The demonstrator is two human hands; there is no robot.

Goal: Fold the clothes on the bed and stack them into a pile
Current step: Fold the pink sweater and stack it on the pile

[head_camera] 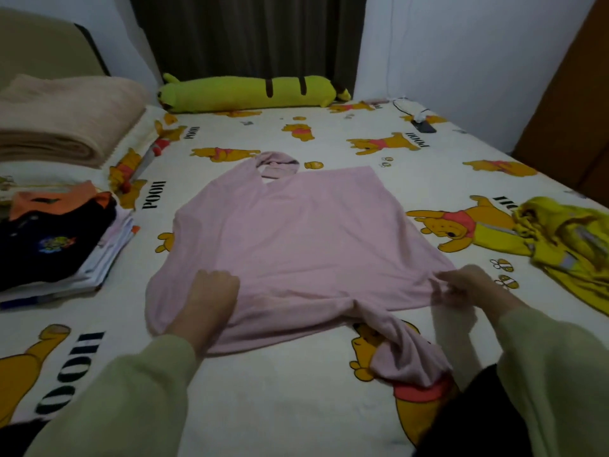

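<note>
A pink hooded top (pixel 290 239) is shown spread flat near the middle of a bed (pixel 296 400) covered by a cream sheet printed with cartoon bears, its hood (pixel 278 164) pointing toward the far wall and one sleeve (pixel 405 351) trailing off the near right corner toward the camera. The left hand (pixel 206 301) is laid on the near left part of the garment, fingers bent down into the fabric and held together; whether cloth is gathered under them cannot be told. The right hand (pixel 468 288) is seen at the near right corner, where a fold of the pink cloth is pinched between thumb and fingertips. Both forearms are covered by pale green sleeves. A pile of folded clothes (pixel 56 245), topped by a black and orange item, is placed at the left edge of the bed, well apart from the top. A crumpled yellow garment (pixel 566 249) lies unfolded at the right edge. A folded beige blanket (pixel 66 120) and a long green plush toy (pixel 250 94) are seen at the far side.
</note>
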